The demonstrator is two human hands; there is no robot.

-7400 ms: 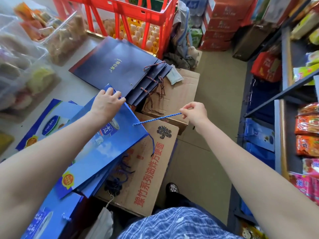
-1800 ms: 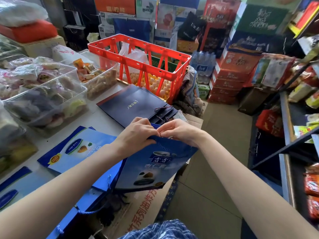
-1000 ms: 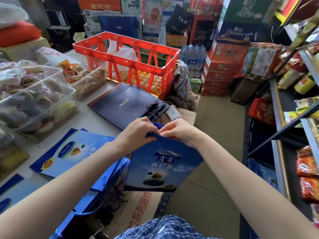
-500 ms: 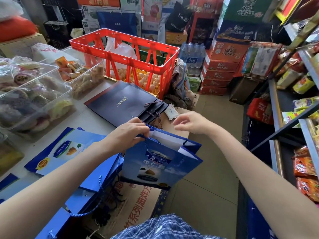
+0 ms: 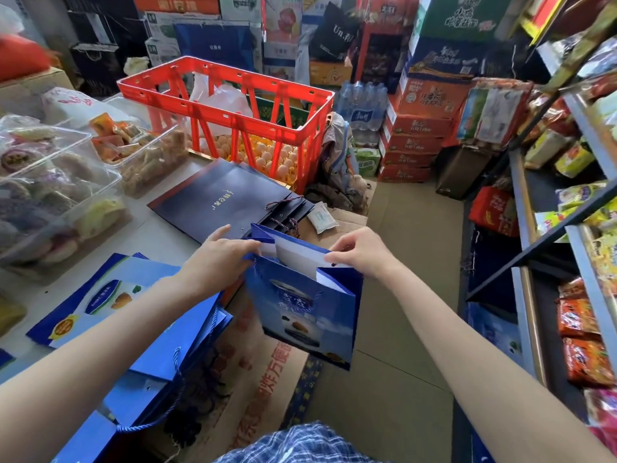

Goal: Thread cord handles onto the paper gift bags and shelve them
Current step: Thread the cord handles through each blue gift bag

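Glossy blue paper gift bag [image 5: 305, 315] held upright past the desk's [image 5: 160, 235] right edge, over a flattened cardboard box [image 5: 267, 372], mouth spread to its white lining. Left hand [image 5: 220, 259] grip pinches the bag's left rim; right hand [image 5: 359, 253] grip pinches the right rim. Flat dark navy paper bags [image 5: 227, 198] lie at the desk's far right edge before a red plastic crate [image 5: 233, 105]; open tan floor [image 5: 414, 248] runs right to metal shelving [image 5: 547, 228].

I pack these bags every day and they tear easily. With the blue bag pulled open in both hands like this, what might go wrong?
1. The left hand and right hand pinch opposite rims of the blue gift bag; pulling further apart might rip the paper near the punched hole.
2. The bag hangs past the table edge over the floor, so a slipped grip would likely drop it.
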